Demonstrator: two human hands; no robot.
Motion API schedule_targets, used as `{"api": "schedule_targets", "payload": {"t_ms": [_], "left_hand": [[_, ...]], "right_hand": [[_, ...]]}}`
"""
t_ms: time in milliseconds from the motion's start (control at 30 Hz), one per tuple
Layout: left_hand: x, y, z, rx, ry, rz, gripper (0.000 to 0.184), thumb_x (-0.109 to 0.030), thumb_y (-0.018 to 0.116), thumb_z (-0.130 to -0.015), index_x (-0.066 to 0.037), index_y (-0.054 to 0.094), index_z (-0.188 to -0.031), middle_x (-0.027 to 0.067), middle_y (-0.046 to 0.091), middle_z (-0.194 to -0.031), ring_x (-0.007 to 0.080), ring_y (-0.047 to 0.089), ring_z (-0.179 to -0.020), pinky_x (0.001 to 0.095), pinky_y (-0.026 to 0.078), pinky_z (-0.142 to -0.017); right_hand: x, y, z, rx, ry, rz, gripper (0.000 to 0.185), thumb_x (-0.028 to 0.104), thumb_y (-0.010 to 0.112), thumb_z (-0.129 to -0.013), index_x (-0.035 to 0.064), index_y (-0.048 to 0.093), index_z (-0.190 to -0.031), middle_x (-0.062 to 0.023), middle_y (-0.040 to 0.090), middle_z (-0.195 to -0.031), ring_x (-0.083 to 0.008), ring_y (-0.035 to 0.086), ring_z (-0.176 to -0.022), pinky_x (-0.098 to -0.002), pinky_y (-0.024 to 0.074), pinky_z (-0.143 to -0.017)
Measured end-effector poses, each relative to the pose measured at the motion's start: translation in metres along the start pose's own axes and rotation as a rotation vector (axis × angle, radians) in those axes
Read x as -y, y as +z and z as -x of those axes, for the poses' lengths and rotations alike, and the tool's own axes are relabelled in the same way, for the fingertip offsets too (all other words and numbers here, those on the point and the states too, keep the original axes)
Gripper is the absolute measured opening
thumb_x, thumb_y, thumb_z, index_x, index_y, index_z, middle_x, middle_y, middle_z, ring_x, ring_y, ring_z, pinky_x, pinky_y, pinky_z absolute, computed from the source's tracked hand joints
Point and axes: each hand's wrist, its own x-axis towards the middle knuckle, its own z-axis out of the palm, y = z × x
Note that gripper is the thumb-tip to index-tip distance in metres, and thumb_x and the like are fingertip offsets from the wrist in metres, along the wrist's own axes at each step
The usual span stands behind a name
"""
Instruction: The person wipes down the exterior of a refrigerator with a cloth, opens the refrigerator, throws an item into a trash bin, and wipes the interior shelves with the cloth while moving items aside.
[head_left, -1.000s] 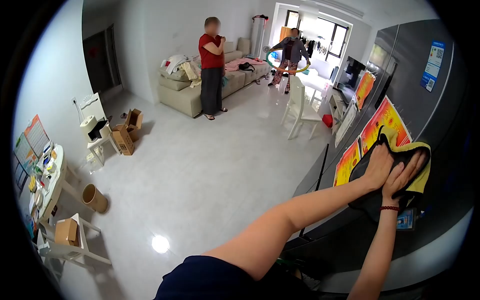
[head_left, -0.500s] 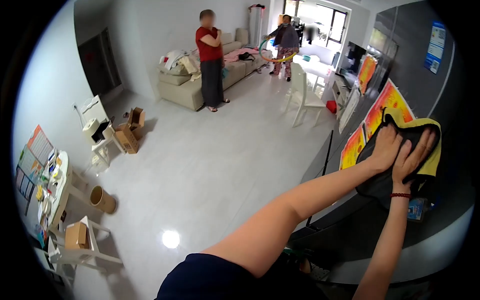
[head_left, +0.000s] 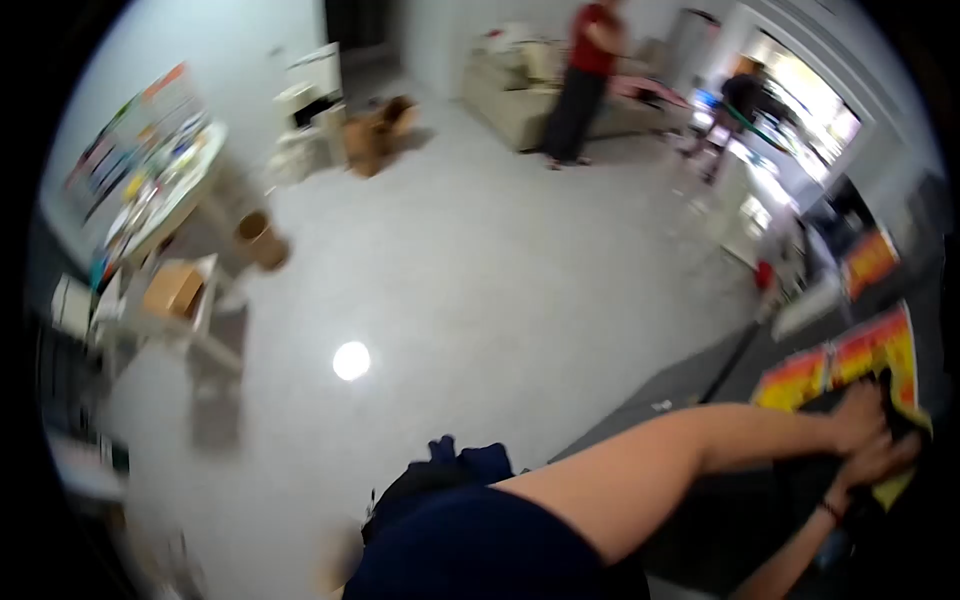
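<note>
Both hands are at the far right, on a black and yellow cloth against a dark upright panel. My left hand lies on the black side of the cloth, its blurred fingers laid out flat. Just below and touching it, my right hand has its fingers stretched out over the cloth, with a dark red bracelet at the wrist. Red and yellow posters are stuck on the panel above the hands. Motion blur hides the fingertips and the edges of the cloth.
A person in a red top stands by a sofa; another person is near the window. At the left are a cluttered table, a chair holding a cardboard box, a brown bin and open cartons.
The view has swung down and left and blurred, so the hands and cloth now show lower and further right. Both hands remain on the cloth.
</note>
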Motion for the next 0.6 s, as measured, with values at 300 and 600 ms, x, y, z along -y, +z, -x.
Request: {"api": "schedule_targets", "payload": {"t_ms": [300, 600], "left_hand": [[0.004, -0.028, 0.018, -0.059, 0.211, 0.158, 0.038, -0.022, 0.039, -0.094, 0.004, 0.048, -0.121, 0.0251, 0.048, -0.116, 0.04, 0.043, -0.105, 0.0455, 0.033, -0.093], [0.005, -0.04, 0.018, 0.06, 0.285, 0.035, 0.031, -0.021, 0.043, -0.091, 0.004, 0.056, -0.104, 0.0275, 0.048, -0.115, 0.0407, 0.045, -0.107, 0.0467, 0.033, -0.095]], "right_hand": [[0.048, -0.033, -0.007, 0.107, 0.176, -0.092, 0.054, 0.025, 0.035, -0.1, -0.0063, 0.029, -0.144, -0.028, 0.028, -0.149, -0.0419, 0.028, -0.138, -0.0491, 0.0218, -0.112], [0.054, -0.039, -0.011, 0.14, 0.21, -0.12, 0.055, 0.025, 0.038, -0.099, -0.0054, 0.029, -0.145, -0.0271, 0.027, -0.15, -0.0425, 0.027, -0.139, -0.0487, 0.022, -0.112]]}}
